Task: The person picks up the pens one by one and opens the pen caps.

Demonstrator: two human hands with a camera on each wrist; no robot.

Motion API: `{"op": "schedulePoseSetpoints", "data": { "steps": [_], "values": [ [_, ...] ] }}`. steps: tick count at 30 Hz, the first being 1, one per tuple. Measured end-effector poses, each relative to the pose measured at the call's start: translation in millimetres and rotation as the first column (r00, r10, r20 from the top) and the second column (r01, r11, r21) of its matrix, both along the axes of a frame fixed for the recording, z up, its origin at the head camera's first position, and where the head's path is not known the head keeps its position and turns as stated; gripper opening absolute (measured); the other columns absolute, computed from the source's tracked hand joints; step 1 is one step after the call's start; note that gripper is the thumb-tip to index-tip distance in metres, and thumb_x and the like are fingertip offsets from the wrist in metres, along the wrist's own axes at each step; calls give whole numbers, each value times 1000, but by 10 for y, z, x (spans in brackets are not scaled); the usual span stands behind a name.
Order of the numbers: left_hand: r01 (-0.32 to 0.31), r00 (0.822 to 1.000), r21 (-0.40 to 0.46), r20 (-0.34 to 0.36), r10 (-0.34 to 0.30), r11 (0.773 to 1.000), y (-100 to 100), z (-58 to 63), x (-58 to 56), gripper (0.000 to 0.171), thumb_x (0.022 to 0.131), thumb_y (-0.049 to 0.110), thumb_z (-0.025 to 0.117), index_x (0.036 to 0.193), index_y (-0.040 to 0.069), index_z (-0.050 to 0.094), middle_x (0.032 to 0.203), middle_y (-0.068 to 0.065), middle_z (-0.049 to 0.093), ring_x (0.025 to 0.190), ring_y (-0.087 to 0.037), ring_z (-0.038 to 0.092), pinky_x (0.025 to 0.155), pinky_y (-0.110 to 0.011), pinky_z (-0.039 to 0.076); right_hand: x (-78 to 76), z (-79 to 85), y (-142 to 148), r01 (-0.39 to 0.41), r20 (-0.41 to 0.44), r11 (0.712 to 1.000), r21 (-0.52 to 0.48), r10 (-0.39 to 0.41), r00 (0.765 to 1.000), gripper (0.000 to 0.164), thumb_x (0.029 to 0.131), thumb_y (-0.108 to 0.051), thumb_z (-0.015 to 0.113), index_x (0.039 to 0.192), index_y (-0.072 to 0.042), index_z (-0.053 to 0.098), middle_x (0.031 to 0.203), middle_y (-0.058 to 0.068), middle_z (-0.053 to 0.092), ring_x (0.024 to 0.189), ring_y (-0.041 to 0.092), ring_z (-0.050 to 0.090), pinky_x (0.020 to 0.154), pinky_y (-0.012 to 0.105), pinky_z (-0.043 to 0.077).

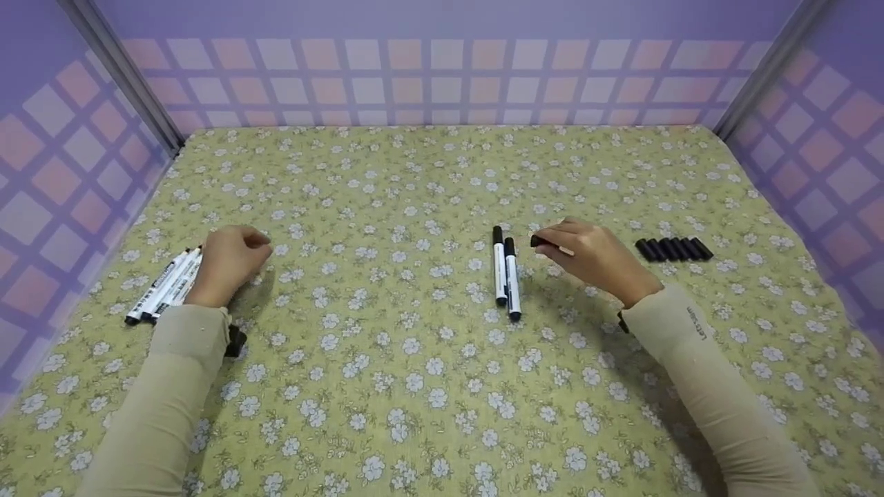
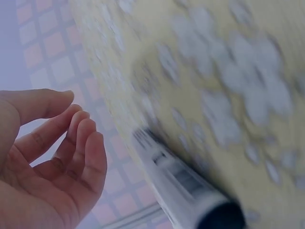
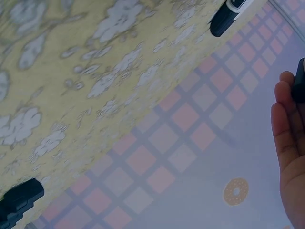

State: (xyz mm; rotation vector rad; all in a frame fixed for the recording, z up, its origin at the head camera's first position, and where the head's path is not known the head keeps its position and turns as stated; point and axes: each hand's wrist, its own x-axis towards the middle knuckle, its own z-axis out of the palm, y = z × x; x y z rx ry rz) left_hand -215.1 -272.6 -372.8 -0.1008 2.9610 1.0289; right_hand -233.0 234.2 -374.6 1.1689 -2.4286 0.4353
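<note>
My left hand (image 1: 230, 264) hovers beside several white markers (image 1: 168, 284) lying side by side at the left, their caps off. In the left wrist view its fingers (image 2: 93, 162) curve loosely towards the thumb and hold nothing. A marker's white barrel with a dark end (image 2: 178, 183) lies close by on the cloth. My right hand (image 1: 587, 250) pinches a black marker cap (image 1: 536, 241) just right of two capped markers (image 1: 500, 266), which lie together near the middle. In the right wrist view, the held cap (image 3: 299, 85) is partly cut off by the frame edge.
A row of several loose black caps (image 1: 673, 249) lies at the right, beyond the right hand. A yellow flowered cloth (image 1: 387, 414) covers the table. Checked purple walls (image 1: 449, 76) enclose the back and both sides.
</note>
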Motion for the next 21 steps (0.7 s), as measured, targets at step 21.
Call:
{"op": "schedulePoseSetpoints", "data": {
  "steps": [21],
  "values": [
    [185, 983, 133, -34, -182, 974, 737, 43, 125, 28, 98, 17, 54, 118, 1, 65, 109, -16, 62, 83, -25, 56, 69, -35, 46, -119, 12, 349, 170, 107, 984, -50, -164, 981, 21, 87, -7, 69, 105, 2, 72, 95, 16, 72, 84, 28, 60, 72, 41, 53]
  ]
}}
